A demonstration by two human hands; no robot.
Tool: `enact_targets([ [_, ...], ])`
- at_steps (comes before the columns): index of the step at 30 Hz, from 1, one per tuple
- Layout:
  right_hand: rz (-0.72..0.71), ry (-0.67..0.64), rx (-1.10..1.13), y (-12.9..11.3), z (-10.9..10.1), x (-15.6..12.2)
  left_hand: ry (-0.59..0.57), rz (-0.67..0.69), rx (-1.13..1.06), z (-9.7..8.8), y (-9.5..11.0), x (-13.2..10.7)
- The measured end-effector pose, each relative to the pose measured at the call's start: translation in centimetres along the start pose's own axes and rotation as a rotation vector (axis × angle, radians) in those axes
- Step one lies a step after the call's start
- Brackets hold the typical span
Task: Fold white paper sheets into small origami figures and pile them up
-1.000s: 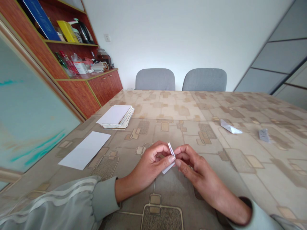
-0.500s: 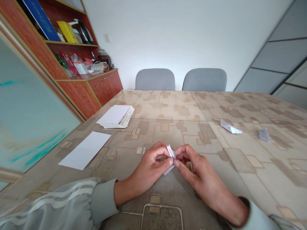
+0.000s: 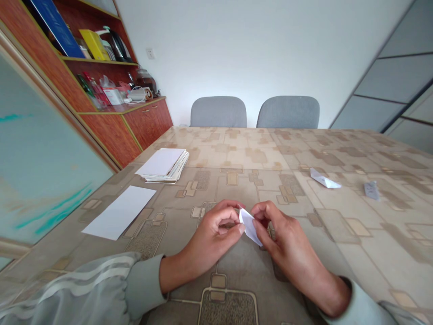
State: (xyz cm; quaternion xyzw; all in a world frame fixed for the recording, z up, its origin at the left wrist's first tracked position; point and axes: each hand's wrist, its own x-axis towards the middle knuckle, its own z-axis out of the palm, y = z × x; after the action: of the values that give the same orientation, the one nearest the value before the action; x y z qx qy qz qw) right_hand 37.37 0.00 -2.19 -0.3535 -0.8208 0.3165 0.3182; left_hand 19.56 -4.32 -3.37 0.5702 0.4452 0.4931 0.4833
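At the lower centre of the frame, my left hand (image 3: pixel 214 235) and right hand (image 3: pixel 287 237) pinch the paper (image 3: pixel 251 227), thumbs against fingers at opposite edges. It should be feather-light, crisp, slightly slick and easily creased; its edges seem the safest hold.

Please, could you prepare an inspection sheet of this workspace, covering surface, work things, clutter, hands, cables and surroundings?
Surface: patterned table, brown and beige.
Work things: small folded white paper, held above the table; single white sheet and paper stack toward the left.
Clutter: folded white piece and small greyish piece toward the right.
Hands: left hand and right hand both hold the folded paper with fingertips.
Cables: white cord on the cabinet counter; on the table, nothing seen.
Surroundings: two grey chairs behind the table; wooden cabinet at left.
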Motion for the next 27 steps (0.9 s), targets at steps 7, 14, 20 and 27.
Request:
enact_targets([
  [7,0.074,0.004,-0.066,0.0,0.3,-0.2,0.053,0.014,0.086,0.6,0.5,-0.4],
  [14,0.117,0.012,0.044,-0.6,0.5,-0.3,0.112,-0.081,0.164,1.6,-0.1,-0.5],
  [20,0.076,-0.01,0.073,-0.5,0.5,-0.3,0.074,-0.122,-0.032,1.1,-0.6,-0.2],
  [27,0.023,-0.094,0.166,-1.0,-0.5,-0.4,0.154,0.006,-0.024,0.7,-0.3,-0.3],
])
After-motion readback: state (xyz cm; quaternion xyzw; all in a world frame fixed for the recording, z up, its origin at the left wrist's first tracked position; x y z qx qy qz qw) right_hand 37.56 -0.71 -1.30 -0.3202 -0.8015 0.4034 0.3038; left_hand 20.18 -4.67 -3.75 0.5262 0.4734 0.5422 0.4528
